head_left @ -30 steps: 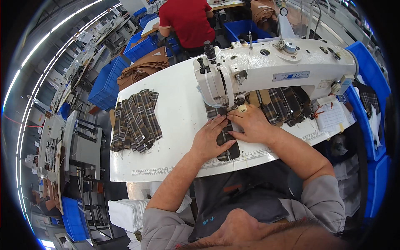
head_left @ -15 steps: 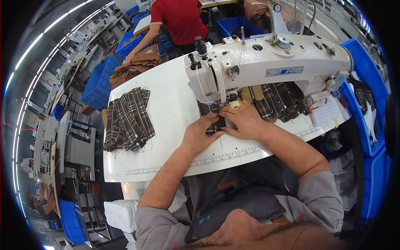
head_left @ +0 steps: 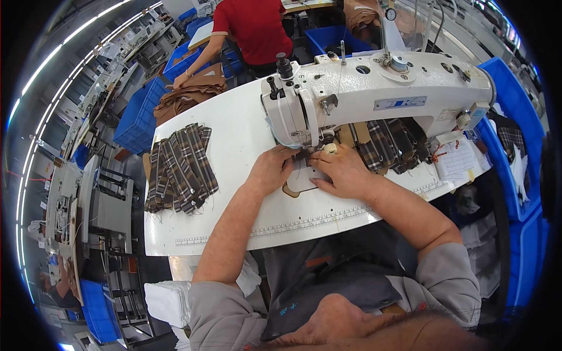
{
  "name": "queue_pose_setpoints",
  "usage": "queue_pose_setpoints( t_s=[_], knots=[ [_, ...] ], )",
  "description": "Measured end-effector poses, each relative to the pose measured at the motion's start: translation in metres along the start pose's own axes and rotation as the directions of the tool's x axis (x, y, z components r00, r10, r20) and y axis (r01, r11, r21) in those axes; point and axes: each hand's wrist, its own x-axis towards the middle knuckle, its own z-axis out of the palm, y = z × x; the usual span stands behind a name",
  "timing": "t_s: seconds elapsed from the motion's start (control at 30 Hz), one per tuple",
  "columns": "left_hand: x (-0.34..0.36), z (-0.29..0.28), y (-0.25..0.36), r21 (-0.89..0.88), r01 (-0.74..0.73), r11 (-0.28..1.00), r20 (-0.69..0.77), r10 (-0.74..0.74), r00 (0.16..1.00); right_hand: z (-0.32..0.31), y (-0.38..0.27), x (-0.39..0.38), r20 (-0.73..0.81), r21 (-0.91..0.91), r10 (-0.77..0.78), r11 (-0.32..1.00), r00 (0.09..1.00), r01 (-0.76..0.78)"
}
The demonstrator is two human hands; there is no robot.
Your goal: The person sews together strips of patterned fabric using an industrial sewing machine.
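My left hand (head_left: 271,171) is beside the needle area of the white sewing machine (head_left: 351,88), its fingers closed together on the edge of a dark cloth piece (head_left: 302,157). Most of that cloth is hidden by my fingers and the machine head. My right hand (head_left: 344,171) lies flat just right of the needle, thumb apart from the fingers, fingertips at the cloth. Close to its knuckles is a small cream round part (head_left: 330,148). Behind the right hand, under the machine arm, lie several plaid cloth pieces (head_left: 389,143).
A pile of plaid strips (head_left: 180,168) lies on the left of the white table (head_left: 240,131). A ruler scale (head_left: 281,226) runs along the front edge. Papers (head_left: 455,159) and a blue bin (head_left: 515,134) stand right. Across, a person in red touches brown cloth (head_left: 196,90).
My left hand has moved up and away from me, closer to the machine head. The dark cloth has slid farther under the head, baring the plate in front. My right hand has barely moved.
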Motion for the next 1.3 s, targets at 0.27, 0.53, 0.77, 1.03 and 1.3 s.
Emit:
queue_pose_setpoints(
  t_s=[0.27, 0.53, 0.77, 1.03, 1.3],
  knots=[
    [0.006, 0.001, -0.006, 0.213, -0.181, 0.96, -0.083, 0.203, 0.976, 0.0, -0.002, 0.002, -0.037, -0.001, -0.023, 1.0, 0.999, 0.023],
    [0.0, 0.011, 0.03, 0.145, -0.072, 0.987, -0.035, 0.078, 0.996, -0.001, 0.0, 0.0, -0.14, 0.059, -0.035, 0.997, 0.99, 0.044],
    [-0.004, 0.026, 0.043, -0.024, -0.176, 0.984, 0.0, 0.176, 0.984, -0.012, -0.001, -0.003, -0.131, 0.056, -0.091, 0.993, 0.987, 0.099],
    [-0.018, 0.039, 0.034, -0.188, 0.021, 0.982, -0.165, -0.052, 0.985, -0.007, 0.0, -0.002, -0.098, 0.072, -0.118, 0.989, 0.988, 0.126],
    [-0.03, 0.001, 0.018, 0.208, -0.198, 0.958, 0.047, 0.193, 0.98, -0.006, -0.003, -0.003, 0.094, 0.004, 0.008, 1.0, 0.996, -0.008]
  ],
)
